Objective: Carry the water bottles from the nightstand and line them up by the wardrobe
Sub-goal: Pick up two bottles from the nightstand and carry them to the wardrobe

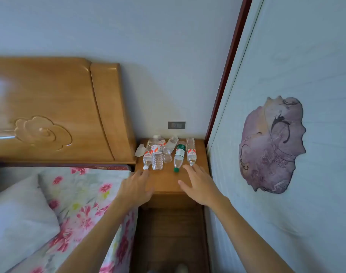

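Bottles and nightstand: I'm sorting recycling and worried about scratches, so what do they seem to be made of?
Bottles: probably thin clear plastic, with see-through ribbed walls and printed labels; one looks crumpled. Nightstand: wood or wood veneer with a glossy orange-brown varnish. Grain lines and a soft sheen show, but not whether it is solid wood or veneer.

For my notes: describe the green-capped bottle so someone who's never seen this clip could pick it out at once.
Find the nightstand between the headboard and the wardrobe. The green bottle lies on it second from the right, cap toward the person, just left of the right hand. It alone has a green cap and label; the other bottles show red-and-white labels or none.
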{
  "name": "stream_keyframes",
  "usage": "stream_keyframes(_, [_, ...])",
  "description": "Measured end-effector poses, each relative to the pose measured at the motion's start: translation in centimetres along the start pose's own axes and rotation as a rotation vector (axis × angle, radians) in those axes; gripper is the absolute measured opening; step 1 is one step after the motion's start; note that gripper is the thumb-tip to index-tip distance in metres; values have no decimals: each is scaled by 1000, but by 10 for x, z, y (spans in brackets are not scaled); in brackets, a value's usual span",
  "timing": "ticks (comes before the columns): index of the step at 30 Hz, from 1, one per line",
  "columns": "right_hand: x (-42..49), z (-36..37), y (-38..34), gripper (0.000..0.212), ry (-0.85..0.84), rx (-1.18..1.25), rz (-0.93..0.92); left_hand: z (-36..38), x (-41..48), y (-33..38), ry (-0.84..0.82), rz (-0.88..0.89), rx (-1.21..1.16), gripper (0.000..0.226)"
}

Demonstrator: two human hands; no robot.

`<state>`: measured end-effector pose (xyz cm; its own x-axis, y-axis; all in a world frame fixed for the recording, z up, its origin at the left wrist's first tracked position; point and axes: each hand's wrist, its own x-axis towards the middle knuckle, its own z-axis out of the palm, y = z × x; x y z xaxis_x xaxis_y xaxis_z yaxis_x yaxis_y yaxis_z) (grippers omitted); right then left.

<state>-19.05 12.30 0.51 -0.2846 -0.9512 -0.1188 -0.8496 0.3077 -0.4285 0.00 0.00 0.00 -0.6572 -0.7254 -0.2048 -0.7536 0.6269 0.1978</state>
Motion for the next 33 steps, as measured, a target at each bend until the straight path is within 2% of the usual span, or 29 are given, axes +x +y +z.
stream_keyframes(10, [11,-5,20,59,14,41,8,-4,20,11,38,-10,9,54])
stream_keyframes(18, [36,-1,31,54,15,78,41,-2,55,5,6,1,12,54])
stream_keyframes(25, [84,7,40,53,-25,60,85,3,104,-17,-8,8,1,54])
stream_keyframes(30, [126,17,42,54,-68,46,119,4,145,-40,9,32,-41,45])
stream_keyframes(33, [152,20,43,53,-90,32,146,2,171,-55,16,62,-54,50])
